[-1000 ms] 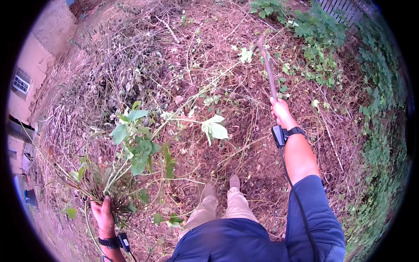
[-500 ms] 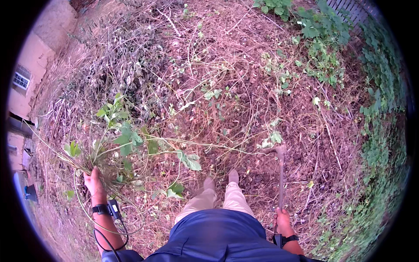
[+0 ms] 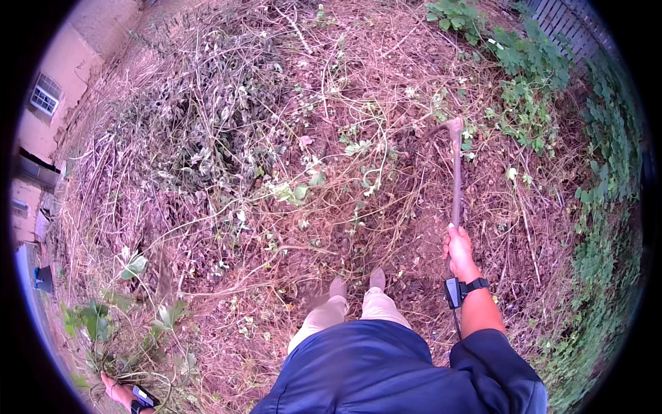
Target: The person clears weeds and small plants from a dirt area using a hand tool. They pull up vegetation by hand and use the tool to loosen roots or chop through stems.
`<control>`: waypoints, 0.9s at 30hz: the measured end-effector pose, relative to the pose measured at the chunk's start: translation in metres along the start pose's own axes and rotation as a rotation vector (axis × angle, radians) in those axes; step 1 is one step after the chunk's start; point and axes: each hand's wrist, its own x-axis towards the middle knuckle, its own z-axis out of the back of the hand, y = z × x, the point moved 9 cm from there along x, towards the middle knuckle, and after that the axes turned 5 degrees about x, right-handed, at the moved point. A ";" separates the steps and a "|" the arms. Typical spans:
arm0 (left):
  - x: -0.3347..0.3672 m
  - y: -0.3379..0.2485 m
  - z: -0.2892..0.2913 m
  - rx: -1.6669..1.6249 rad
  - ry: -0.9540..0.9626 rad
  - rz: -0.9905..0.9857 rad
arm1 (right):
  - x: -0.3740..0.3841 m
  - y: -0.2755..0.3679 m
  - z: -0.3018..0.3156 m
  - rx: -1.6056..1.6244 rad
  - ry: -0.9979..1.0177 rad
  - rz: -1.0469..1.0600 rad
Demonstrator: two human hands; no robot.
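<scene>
My right hand (image 3: 460, 252) grips the wooden handle of a long hoe-like tool (image 3: 455, 172), held out in front on the right with its metal head up near the green plants. My left hand (image 3: 117, 390) is low at the bottom left edge, closed on a bunch of pulled green leafy vines (image 3: 114, 324) that trail off to the right into the dry tangle. My two shoes (image 3: 358, 283) stand on bare soil in the middle.
Dry brown vines and stems (image 3: 227, 138) lie heaped across the ground ahead and to the left. Green plants (image 3: 524, 62) grow at the upper right beside a dark fence (image 3: 572, 27). A building wall with a window (image 3: 45, 96) is at the far left.
My right hand has raised the tool from low at my side back out in front. My left hand has drawn the leafy vines lower and further left, behind me.
</scene>
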 end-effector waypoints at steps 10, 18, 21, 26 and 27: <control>-0.003 -0.007 0.044 0.152 -0.038 -0.192 | 0.030 -0.021 -0.065 -0.231 0.132 -0.063; 0.003 -0.084 0.052 0.232 -0.032 -0.301 | 0.056 -0.136 -0.034 -0.261 0.082 -0.235; -0.015 -0.114 0.037 0.271 -0.016 -0.381 | 0.076 -0.179 -0.022 -0.219 0.048 -0.267; -0.052 -0.145 0.035 0.774 -0.012 -0.593 | 0.103 -0.187 -0.065 -0.315 0.183 -0.141; -0.044 -0.151 0.048 0.730 0.031 -0.577 | 0.114 -0.192 -0.079 -0.343 0.232 -0.121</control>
